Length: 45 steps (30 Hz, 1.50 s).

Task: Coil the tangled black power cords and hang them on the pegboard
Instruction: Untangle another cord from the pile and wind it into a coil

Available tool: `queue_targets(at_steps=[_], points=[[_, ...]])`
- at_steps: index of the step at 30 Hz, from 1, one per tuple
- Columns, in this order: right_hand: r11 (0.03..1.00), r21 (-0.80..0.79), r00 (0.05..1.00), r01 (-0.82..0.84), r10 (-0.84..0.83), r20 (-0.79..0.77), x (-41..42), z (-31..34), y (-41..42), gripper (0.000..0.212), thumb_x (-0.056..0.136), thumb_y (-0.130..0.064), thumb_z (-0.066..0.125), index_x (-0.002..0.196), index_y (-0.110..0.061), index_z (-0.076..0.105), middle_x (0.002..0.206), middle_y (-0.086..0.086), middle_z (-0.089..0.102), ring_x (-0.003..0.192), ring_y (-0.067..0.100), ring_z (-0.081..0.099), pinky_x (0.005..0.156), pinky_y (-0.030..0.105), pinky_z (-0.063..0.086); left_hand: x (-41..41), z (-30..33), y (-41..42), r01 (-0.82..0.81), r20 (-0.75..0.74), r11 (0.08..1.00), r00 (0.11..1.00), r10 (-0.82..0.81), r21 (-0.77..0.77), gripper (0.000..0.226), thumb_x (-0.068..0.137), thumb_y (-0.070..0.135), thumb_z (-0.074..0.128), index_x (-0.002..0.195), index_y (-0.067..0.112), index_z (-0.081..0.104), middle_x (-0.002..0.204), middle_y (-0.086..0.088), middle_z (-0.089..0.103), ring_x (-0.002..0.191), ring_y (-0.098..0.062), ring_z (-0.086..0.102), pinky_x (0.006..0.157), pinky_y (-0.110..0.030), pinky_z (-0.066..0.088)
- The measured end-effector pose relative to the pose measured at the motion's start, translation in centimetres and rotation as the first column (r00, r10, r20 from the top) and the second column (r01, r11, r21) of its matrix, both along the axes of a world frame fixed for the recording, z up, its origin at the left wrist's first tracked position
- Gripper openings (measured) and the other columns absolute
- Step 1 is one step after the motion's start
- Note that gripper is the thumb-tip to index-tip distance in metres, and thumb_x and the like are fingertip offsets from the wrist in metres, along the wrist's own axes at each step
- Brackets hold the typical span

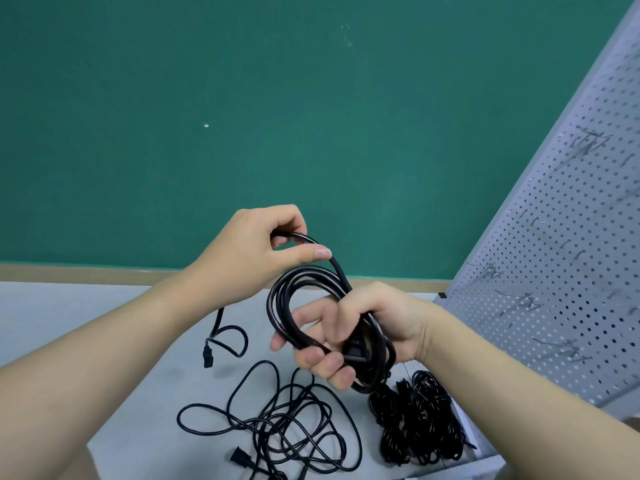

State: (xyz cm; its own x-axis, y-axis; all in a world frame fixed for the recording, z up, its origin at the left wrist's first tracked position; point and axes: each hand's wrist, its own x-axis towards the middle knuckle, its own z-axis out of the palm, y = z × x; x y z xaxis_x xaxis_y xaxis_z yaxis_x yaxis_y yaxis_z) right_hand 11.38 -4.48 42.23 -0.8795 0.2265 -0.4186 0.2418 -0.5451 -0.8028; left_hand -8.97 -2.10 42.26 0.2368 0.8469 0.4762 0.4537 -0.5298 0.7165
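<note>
The coil of cord is held up in the air between the two hands, several loops already gathered and stacked. The right hand has its grip clenched around the bundled loops, a plug tucked against the fingers inside that grip. The left hand, up and to the left of the right grip, pinches the free run of the same cord between thumb and curled fingers, drawing it over as if to lay on another loop. By my reading the coiling of this one cord is well along — yet nothing hangs on the pegboard, so the task as a whole is at an early stage.

Below the right grip, on the grey surface, lies a loose tangle of cord with a plug end showing at its lower left; that one is plainly not coiled. Just under and right of the grip sits a denser black heap — whether it is coiled or only bunched I cannot tell. Left of the grip, a short looped cord end with a connector rests apart from the rest.

The pegboard leans to the right of the grip, its wire hooks bare. Nothing stands between the hands and it. A green wall rises behind.
</note>
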Motion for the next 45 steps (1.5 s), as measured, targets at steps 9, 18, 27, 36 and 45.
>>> queue_targets(at_steps=[9,18,27,36,45], points=[[0.783,-0.056,0.742,0.619,-0.607,-0.283,-0.7,0.9,0.4,0.051,0.065,-0.003,0.042,0.115,-0.002,0.054,0.080,0.009,0.045,0.065,0.019,0.032,0.058,0.029,0.037,0.4,0.0,0.8,-0.204,0.090,0.977,0.974,0.209,-0.056,0.028,0.105,0.036,0.054,0.086,0.016,0.062,0.056,0.014,0.047,0.050,-0.007,0.036,0.050,-0.020,0.029],[0.409,0.041,0.396,0.912,-0.849,-0.348,0.4,0.9,1.4,0.025,0.089,0.004,0.041,0.108,-0.009,0.051,0.087,0.013,0.055,0.080,0.025,0.059,0.077,0.034,0.056,4.4,-1.2,-1.8,0.045,0.065,0.944,0.998,-0.025,-0.326,0.020,0.108,0.023,0.047,0.100,0.033,0.062,0.055,0.005,0.049,0.044,-0.011,0.034,0.042,-0.020,0.030],[0.217,0.353,0.349,0.910,-0.860,-0.371,-0.4,0.0,-0.3,0.017,0.086,-0.006,0.056,0.100,-0.008,0.065,0.095,0.005,0.068,0.077,0.018,0.065,0.056,0.025,0.047,6.4,-1.8,-3.5,-0.107,-0.411,0.975,0.911,0.018,-0.194,0.039,0.109,0.036,0.038,0.078,0.022,0.057,0.060,0.001,0.069,0.050,-0.011,0.057,0.058,-0.033,0.049],[0.348,-0.022,0.298,0.937,-0.833,-0.466,1.2,2.7,-0.4,0.016,0.092,-0.006,0.042,0.101,-0.010,0.054,0.084,0.004,0.058,0.067,0.019,0.058,0.082,0.036,0.047,7.1,-0.3,-4.1,0.231,0.128,0.761,0.973,-0.193,-0.606,0.059,0.109,0.050,0.028,0.089,0.011,0.067,0.053,0.003,0.054,0.042,-0.012,0.033,0.047,-0.024,0.027],[0.430,-0.149,0.328,0.891,-0.834,-0.444,0.9,2.9,-1.0,0.025,0.079,-0.006,0.055,0.103,-0.004,0.059,0.087,0.011,0.057,0.073,0.020,0.055,0.085,0.034,0.050,7.9,-0.9,-5.1,0.295,0.262,0.819,0.947,-0.184,-0.491,0.043,0.109,0.045,0.035,0.076,0.018,0.031,0.053,0.006,0.029,0.041,-0.009,0.022,0.039,-0.016,0.020]])
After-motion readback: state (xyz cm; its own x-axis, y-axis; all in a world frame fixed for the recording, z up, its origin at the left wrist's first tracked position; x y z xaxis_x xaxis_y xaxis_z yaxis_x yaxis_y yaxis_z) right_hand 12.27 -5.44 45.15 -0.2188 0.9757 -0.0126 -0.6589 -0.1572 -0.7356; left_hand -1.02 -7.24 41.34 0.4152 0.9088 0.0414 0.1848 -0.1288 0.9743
